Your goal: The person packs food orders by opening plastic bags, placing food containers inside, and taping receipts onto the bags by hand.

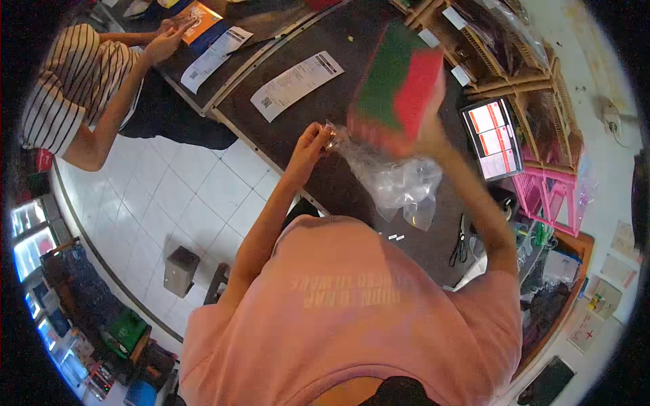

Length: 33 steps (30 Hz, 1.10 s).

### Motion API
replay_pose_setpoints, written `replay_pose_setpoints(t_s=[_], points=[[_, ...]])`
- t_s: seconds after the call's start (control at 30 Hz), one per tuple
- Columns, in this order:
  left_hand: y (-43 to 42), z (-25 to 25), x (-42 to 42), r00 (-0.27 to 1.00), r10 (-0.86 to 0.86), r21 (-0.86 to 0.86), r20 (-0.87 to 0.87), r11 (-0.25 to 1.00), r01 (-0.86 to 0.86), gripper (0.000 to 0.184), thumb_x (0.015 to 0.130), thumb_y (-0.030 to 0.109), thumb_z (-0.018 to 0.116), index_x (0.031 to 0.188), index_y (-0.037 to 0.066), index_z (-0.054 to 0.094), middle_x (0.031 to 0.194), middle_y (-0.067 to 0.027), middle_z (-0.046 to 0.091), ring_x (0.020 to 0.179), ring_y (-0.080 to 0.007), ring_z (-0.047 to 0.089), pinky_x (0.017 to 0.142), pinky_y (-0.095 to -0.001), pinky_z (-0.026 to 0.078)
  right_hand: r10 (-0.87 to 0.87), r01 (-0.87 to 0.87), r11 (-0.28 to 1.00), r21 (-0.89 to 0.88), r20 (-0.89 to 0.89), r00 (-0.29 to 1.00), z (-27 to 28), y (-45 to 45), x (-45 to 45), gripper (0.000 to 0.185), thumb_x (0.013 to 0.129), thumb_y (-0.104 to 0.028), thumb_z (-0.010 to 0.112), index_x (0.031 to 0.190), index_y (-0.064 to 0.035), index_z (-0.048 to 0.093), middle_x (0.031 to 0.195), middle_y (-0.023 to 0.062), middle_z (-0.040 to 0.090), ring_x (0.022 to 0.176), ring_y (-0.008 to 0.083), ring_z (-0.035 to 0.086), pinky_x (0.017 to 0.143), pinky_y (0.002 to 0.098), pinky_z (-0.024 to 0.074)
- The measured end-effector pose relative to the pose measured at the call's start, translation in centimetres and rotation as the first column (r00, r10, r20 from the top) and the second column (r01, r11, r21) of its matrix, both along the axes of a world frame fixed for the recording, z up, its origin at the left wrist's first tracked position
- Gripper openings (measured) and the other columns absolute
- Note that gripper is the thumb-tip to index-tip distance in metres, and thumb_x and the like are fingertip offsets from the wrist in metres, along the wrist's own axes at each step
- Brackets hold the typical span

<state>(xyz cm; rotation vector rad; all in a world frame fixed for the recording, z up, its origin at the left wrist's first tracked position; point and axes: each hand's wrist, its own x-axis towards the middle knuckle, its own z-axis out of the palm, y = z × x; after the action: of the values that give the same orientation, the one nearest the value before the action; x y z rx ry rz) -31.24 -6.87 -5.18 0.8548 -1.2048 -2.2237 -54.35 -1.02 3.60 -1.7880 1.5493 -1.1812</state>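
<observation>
My left hand (311,145) is closed in a pinch at the near end of a crumpled clear plastic bag (405,186). Something small and shiny glints at its fingertips, too small to make out. My right hand (432,128) grips the lower right side of a red and green box (396,88), which is smeared by motion and held above the dark table (284,139). The bag lies on the table below the box, partly covered by it. Beyond my left hand rests a printed paper label (298,86).
At the left a co-worker in a striped shirt (88,88) handles an orange packet (201,24) beside another label (217,59). On the right stand a tablet (492,139), wooden racks (504,74) and a pink plastic basket (555,196). Scissors (460,243) lie near my right arm.
</observation>
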Motion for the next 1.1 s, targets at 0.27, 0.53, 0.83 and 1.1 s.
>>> replay_pose_setpoints(t_s=[0.27,0.53,0.83,1.1], points=[[1.6,3.2,-0.9,1.000,-0.014,-0.362,-0.018,0.932,0.007,0.013,0.089,0.020,0.047,0.083,0.009,0.044,0.074,0.0043,0.040,0.067,-0.0040,0.036,0.056,-0.0196,0.032,0.177,0.025,0.853,0.521,-0.335,0.926,-1.0,10.2,0.6,0.114,0.040,-0.026,0.078,0.136,-0.0130,0.017,0.116,0.0183,0.040,0.104,0.0322,0.042,0.089,0.0392,0.0363],[2.9,9.2,-1.8,0.925,-0.370,-0.559,0.082,0.752,0.350,0.016,0.087,0.016,0.050,0.076,0.010,0.039,0.068,0.0042,0.032,0.064,-0.0028,0.034,0.053,-0.0183,0.032,-0.033,0.084,0.728,0.680,-0.088,0.996,6.1,15.8,1.1,0.107,0.048,-0.028,0.075,0.136,-0.0113,0.015,0.120,0.0180,0.042,0.109,0.0282,0.044,0.094,0.0342,0.0319],[6.5,14.2,-5.0,0.797,-0.584,-0.456,0.155,0.673,0.582,0.016,0.086,0.014,0.049,0.076,0.008,0.038,0.075,0.0025,0.036,0.072,-0.0030,0.037,0.063,-0.0183,0.032,-0.051,0.035,0.821,0.570,0.013,0.999,3.5,22.8,-1.5,0.112,0.043,-0.035,0.075,0.133,-0.0018,0.018,0.125,0.0227,0.038,0.110,0.0350,0.041,0.096,0.0373,0.0301],[10.7,18.6,-11.2,0.929,-0.262,-0.299,-0.262,0.937,0.180,0.012,0.088,0.018,0.046,0.082,0.009,0.042,0.067,0.0027,0.044,0.049,-0.0006,0.037,0.036,-0.0169,0.027,0.044,0.657,0.617,0.432,-0.853,0.520,1.4,23.9,4.1,0.055,0.084,-0.028,0.047,0.134,-0.0287,0.023,0.096,0.0222,0.047,0.092,0.0396,0.048,0.081,0.0570,0.0344]])
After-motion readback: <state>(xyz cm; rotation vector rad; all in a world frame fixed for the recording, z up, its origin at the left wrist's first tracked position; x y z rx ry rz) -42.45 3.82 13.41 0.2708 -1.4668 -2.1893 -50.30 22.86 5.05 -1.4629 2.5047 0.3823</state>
